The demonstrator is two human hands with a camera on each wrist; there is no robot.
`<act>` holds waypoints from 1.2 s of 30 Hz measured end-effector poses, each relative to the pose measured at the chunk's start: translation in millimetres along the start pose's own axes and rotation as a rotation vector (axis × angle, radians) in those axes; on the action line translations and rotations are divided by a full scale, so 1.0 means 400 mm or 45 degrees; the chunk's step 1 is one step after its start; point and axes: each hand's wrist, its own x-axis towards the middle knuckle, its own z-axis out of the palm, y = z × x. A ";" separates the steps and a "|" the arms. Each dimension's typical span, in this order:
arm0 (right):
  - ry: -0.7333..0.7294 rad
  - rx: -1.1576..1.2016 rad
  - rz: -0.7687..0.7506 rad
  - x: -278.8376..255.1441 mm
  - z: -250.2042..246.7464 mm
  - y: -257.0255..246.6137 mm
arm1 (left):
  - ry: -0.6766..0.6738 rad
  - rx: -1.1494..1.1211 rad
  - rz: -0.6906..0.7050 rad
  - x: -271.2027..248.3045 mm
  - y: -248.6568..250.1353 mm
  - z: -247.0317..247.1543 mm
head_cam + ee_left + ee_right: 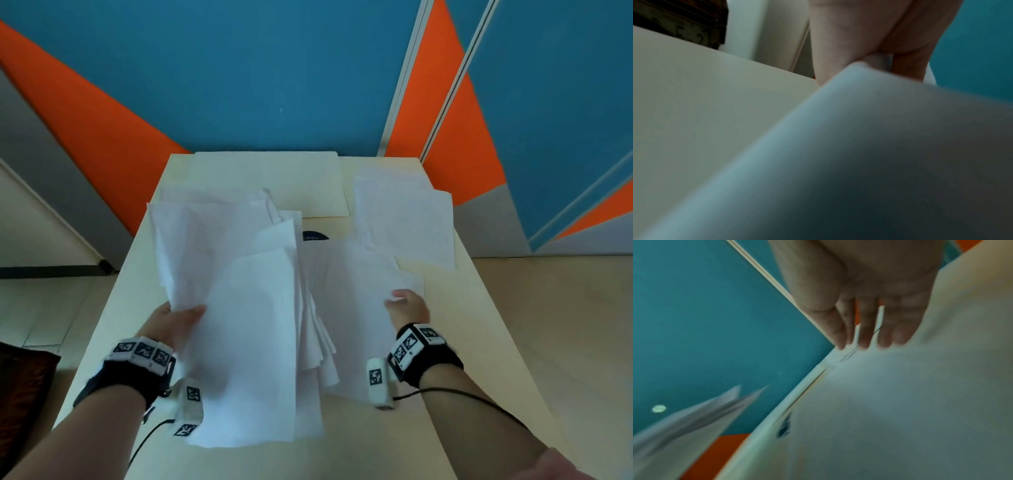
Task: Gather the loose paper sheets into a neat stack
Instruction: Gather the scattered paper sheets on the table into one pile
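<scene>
Sheets (239,291) of white paper, fanned and uneven, are lifted off the table (445,428) at its left-centre, with their near edges hanging towards the person. Left hand (171,323) grips this bundle at its left edge, thumb on top and fingers underneath; the left wrist view shows the thumb (838,48) against the paper (859,146). More sheets (356,294) lie flat to the right of the bundle, and the right hand (409,306) rests on them, its straight fingers (865,331) pressing down, grasping nothing. Another loose pile (404,216) lies at the far right of the table, overlapping its edge. Beyond the papers a pale board (291,178) sits at the far edge, and a small dark object (315,235) shows between the piles. Behind stands a blue and orange wall (257,68).
</scene>
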 end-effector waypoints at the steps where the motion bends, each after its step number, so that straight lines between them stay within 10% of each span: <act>1: 0.100 -0.090 0.093 0.017 -0.019 0.014 | 0.022 -0.004 -0.024 -0.003 0.001 -0.013; 5: 0.057 -0.403 0.334 0.042 -0.034 0.040 | 0.056 -0.075 -0.070 -0.008 -0.009 -0.054; 20: -0.236 -0.668 0.197 0.021 0.091 -0.017 | 0.187 -0.124 -0.147 -0.022 -0.043 -0.170; 28: -0.291 -0.045 0.111 -0.004 0.103 -0.004 | 0.162 -0.183 -0.124 -0.031 -0.046 -0.189; 36: -0.162 0.131 -0.478 -0.086 0.028 -0.134 | 0.159 -0.215 -0.107 -0.033 -0.029 -0.172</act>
